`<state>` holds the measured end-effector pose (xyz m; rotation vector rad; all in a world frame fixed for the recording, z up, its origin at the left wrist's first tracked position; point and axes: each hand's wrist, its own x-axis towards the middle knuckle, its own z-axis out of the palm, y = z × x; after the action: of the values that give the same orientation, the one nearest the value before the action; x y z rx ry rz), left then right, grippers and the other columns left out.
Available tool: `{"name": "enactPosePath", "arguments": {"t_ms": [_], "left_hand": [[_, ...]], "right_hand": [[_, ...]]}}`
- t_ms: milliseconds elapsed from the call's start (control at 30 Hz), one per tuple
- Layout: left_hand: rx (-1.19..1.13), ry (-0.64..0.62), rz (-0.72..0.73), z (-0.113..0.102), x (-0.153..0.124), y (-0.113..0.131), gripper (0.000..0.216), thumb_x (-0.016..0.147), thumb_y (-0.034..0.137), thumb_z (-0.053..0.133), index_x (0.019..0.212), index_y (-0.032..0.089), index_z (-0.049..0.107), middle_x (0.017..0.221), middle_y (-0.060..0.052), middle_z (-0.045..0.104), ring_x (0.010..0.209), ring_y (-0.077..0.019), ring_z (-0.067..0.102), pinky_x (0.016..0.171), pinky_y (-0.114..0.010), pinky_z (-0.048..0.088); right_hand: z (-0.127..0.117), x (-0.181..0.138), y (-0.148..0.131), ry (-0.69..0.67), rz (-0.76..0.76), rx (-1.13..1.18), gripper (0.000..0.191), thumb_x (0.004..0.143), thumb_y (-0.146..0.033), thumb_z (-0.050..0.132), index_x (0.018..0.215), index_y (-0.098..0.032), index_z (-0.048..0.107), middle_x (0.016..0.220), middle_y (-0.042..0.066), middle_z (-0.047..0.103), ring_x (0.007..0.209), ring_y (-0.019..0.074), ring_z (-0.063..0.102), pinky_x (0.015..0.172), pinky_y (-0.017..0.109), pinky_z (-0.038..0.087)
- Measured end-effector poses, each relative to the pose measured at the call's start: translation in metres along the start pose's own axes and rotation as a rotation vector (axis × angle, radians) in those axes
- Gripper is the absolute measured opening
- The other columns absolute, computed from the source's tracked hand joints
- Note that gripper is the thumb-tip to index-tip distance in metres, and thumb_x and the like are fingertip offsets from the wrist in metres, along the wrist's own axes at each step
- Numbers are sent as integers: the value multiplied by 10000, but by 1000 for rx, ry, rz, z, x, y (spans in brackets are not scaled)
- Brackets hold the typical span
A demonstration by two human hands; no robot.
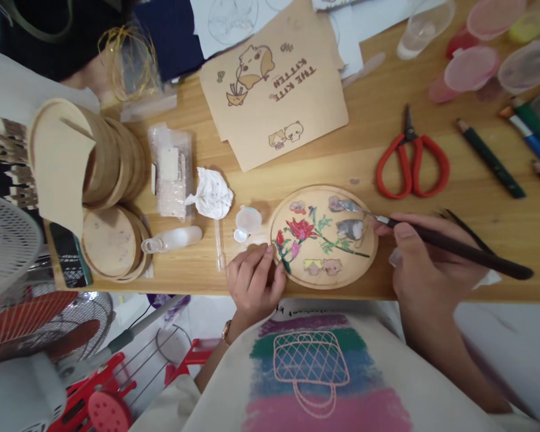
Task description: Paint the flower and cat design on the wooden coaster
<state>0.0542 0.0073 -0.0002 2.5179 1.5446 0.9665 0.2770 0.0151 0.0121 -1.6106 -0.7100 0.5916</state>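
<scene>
A round wooden board (297,277) lies near the table's front edge. A red flower with green stems and several small animal pictures decorate its face. My left hand (255,281), fingers curled, grips the board's left rim. Held in my right hand (427,264) is a palette knife (459,243) with a long dark handle. Its metal blade touches or hovers just over a small picture at the board's upper right; I cannot tell which. Left of the board stands a small open plastic pot (248,221). A crumpled white tissue (212,193) lies beyond that pot.
Red-handled scissors (413,165) lie behind my right hand, with a dark pencil (490,157) to their right. Kraft paper sheets (274,102) lie at the back. Plastic cups (470,69) stand back right. Stacked round wooden boxes (112,162) and a clear bottle (171,239) are at left.
</scene>
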Motion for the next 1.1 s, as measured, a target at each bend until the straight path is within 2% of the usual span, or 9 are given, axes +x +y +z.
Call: {"name": "enactPosePath", "arguments": {"t_ms": [167,367,467,633,867,1100], "left_hand": [[-4,6,6,0,0,0,488,828,152,685,1307,203,607,1008,-96,749,912,-225,695,795,-373,561],[-11,-3,10,0,0,-1,471,808,129,701,1272,158,625,1003,-121,743,920,-230,682,807,-376,559],[-8,-2,9,0,0,-1,478,817,139,693,1288,174,617,1006,-111,743,924,-229,685,808,-375,559],[14,-6,4,0,0,-1,449,834,163,686,1276,195,618,1006,-102,747,913,-225,703,795,-374,567],[7,2,6,0,1,0,434,830,153,692,1258,184,626,989,-104,741,908,-225,694,790,-376,572],[0,2,12,0,1,0,440,820,140,697,1255,167,630,995,-114,739,920,-230,685,792,-377,566]], "right_hand": [[-1,1,1,-21,-2,-39,117,770,-299,779,850,-213,780,793,36,748,648,151,697,555,262,594],[-1,1,1,3,2,18,89,780,-274,770,853,-225,775,753,22,737,616,135,683,564,255,586],[-1,0,1,-13,4,-21,100,780,-274,774,867,-225,779,794,31,745,660,141,696,586,256,589],[-1,0,2,-13,32,25,103,778,-294,774,857,-229,775,777,30,736,583,137,664,574,292,594],[-2,0,2,-30,35,-37,122,784,-300,775,877,-221,778,818,37,749,655,143,692,608,279,608],[-1,0,2,-6,-2,22,96,779,-262,775,869,-229,780,787,26,745,640,131,689,599,252,600]]}}
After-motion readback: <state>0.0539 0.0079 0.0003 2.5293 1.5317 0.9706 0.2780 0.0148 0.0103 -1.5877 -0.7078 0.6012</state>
